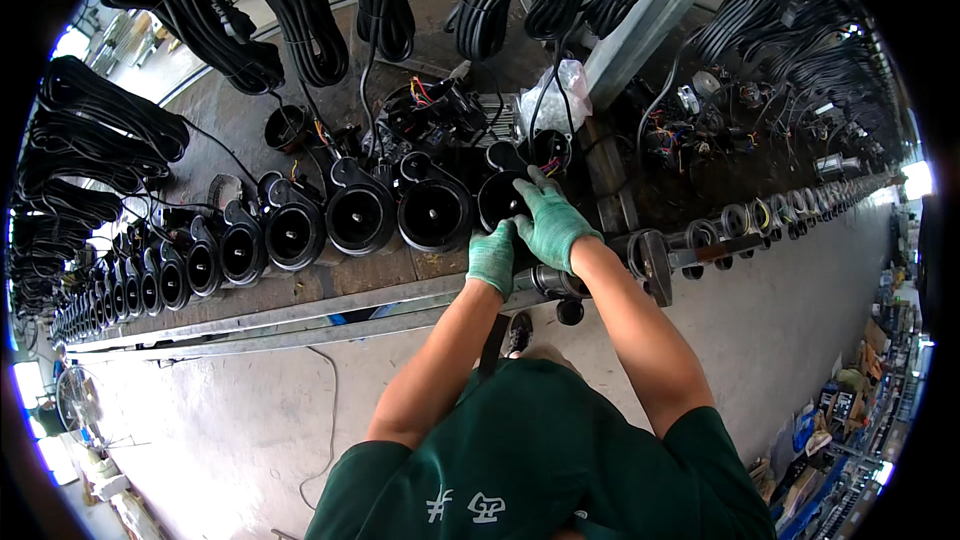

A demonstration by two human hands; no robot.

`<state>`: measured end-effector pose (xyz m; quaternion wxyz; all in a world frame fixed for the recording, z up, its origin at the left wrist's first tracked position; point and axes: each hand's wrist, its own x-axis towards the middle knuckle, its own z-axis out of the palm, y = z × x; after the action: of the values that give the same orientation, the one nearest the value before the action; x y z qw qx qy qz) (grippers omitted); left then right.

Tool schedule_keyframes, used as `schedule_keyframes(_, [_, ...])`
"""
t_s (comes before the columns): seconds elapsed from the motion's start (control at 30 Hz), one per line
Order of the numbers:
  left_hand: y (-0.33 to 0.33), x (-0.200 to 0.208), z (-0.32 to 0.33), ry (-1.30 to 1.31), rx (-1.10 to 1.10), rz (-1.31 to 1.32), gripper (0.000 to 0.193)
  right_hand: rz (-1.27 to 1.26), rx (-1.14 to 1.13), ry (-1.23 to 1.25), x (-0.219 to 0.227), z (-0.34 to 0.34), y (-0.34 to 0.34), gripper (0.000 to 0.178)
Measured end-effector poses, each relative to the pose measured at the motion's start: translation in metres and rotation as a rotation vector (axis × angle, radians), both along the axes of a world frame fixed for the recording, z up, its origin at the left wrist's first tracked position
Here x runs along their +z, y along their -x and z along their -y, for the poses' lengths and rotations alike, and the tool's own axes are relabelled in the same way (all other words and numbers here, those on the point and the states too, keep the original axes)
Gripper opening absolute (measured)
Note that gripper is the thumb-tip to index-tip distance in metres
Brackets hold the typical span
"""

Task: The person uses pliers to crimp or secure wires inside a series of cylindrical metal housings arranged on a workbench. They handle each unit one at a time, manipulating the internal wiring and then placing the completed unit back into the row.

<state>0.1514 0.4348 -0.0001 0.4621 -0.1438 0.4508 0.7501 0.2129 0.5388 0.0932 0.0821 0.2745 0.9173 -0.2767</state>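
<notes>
Both my hands wear green knit gloves. They are on a black round housing (497,202) at the front edge of the workbench, its open bowl facing up with a small bright shaft in the middle. My left hand (491,258) grips the near rim, fingers bent over it. Around the right side of the same housing curls my right hand (552,220), its fingertips near the far rim. Just to the left stand matching black housings, the nearest one (435,214) with a snail-shaped neck at its back. Coloured wires (549,160) show behind the held housing.
Bundled black cables (495,0) hang above the bench. Behind the housings lie a wired motor assembly (430,110) and a clear plastic bag (556,100). A metal post (655,30) rises on the right. Several round parts (735,220) line the edge rightward. A floor fan (80,402) stands lower left.
</notes>
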Motion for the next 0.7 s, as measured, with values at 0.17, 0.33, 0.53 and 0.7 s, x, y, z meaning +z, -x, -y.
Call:
schedule_keyframes(0.17, [-0.007,-0.016,-0.007,-0.103,0.012,0.079,0.039,-0.158,-0.018,0.092,0.014,-0.008,-0.035,0.061])
schedule_keyframes(0.33, [-0.008,0.015,0.000,-0.145,-0.046,0.090,0.052,-0.393,-0.207,0.122,0.065,-0.019,-0.105,0.050])
schedule_keyframes(0.53, [-0.013,-0.021,0.029,0.005,-0.072,-0.230,0.049,-0.283,-0.269,-0.226,0.063,-0.089,-0.248,0.040])
schedule_keyframes(0.7, [-0.046,0.011,0.070,0.055,-0.140,-0.801,0.043,0.112,-0.135,-0.394,0.054,-0.115,-0.285,0.051])
